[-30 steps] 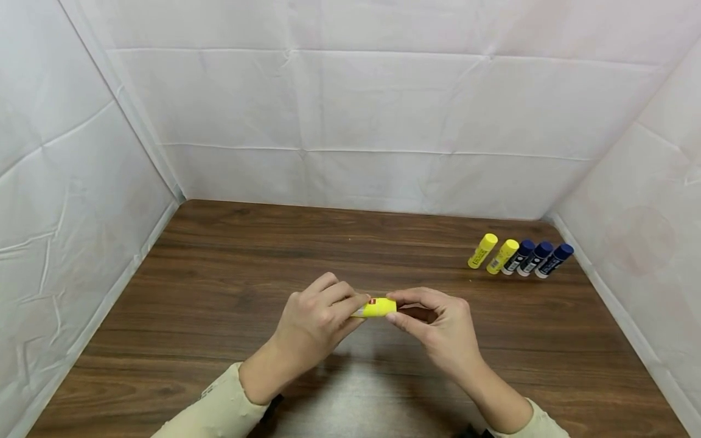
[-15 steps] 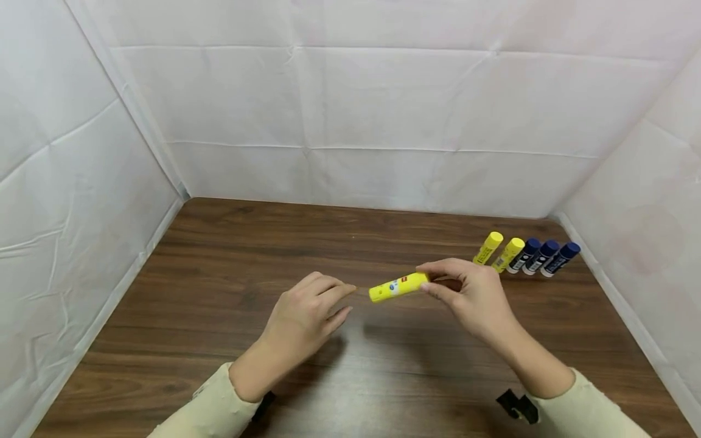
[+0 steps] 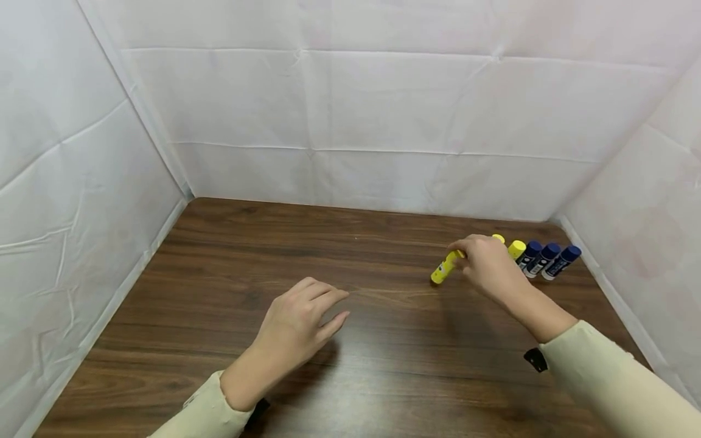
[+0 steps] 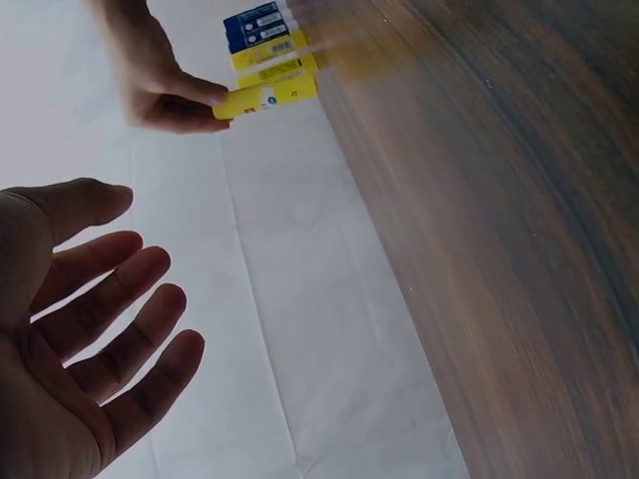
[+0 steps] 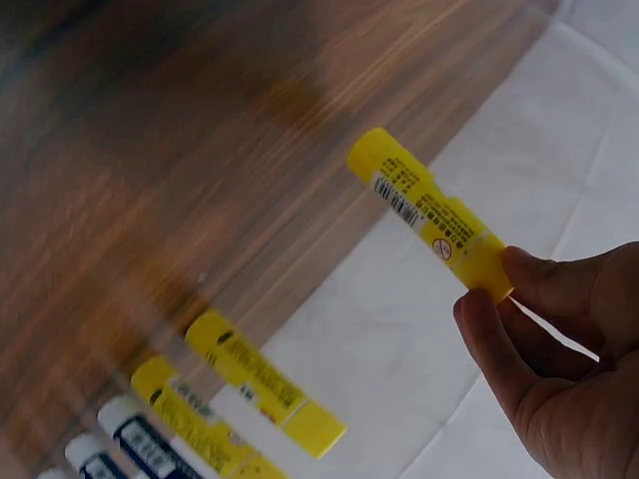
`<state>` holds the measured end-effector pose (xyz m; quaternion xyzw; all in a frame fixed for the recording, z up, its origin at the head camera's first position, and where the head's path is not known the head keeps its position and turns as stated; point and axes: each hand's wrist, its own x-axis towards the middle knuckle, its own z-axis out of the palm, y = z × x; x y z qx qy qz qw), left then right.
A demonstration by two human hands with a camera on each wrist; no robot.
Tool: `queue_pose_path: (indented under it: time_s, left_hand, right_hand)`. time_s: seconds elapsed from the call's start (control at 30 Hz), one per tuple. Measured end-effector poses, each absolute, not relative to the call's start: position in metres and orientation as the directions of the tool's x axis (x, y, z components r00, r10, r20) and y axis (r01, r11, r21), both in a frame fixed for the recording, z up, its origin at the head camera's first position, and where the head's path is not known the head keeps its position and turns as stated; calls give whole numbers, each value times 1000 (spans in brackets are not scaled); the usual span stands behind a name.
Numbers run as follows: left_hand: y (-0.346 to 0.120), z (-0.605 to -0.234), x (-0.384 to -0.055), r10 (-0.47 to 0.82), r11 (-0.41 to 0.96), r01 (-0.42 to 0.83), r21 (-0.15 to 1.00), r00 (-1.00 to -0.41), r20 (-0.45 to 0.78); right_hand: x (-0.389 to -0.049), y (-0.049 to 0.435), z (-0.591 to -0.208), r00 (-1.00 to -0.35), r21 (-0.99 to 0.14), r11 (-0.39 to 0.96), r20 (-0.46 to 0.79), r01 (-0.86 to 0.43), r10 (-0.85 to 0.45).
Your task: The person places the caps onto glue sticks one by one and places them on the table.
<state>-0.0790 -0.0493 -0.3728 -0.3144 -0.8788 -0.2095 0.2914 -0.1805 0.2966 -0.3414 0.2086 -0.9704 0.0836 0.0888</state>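
Note:
My right hand (image 3: 487,267) pinches a yellow glue stick (image 3: 443,269) by its upper end, left of the row of glue sticks. The stick leans a little in the head view, and whether its lower end touches the table is unclear. Thumb and fingertips hold its cap end in the right wrist view, where its barcode label (image 5: 397,200) shows. Two more yellow glue sticks (image 5: 265,384) stand beside it, partly hidden behind my right hand in the head view. My left hand (image 3: 292,319) hovers over the table with fingers loosely bent, holding nothing.
Three dark blue glue sticks (image 3: 561,261) with white bases stand upright at the right end of the row. The brown wooden table (image 3: 306,243) meets white sheet walls (image 3: 378,109) at the back and both sides.
My left hand has let go of the yellow glue stick and drawn back slightly left. My right hand has carried the stick right and away, turning it from lying flat to nearly upright beside the row.

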Motion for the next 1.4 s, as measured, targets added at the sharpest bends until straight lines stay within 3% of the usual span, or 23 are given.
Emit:
queue_pose_path:
  time_s: [0.33,0.57,1.2,1.4]
  left_hand:
    - [-51,-375,-79,440,719,671,178,-639,631]
    - [-51,-378,-78,445,709,679,191,-640,626]
    - [-55,-383,-84,455,773,615,155,-709,539]
    - [-55,-386,-85,438,788,596,151,-717,543]
  right_hand:
    - [-217,319,-347,-950,-31,956,133,-291,-284]
    - [-229,327,-353,-946,-18,955,137,-298,-292]
    - [-232,326,-360,-944,16,951,122,-308,-307]
    - [-217,319,-353,-937,39,952,168,-303,-305]
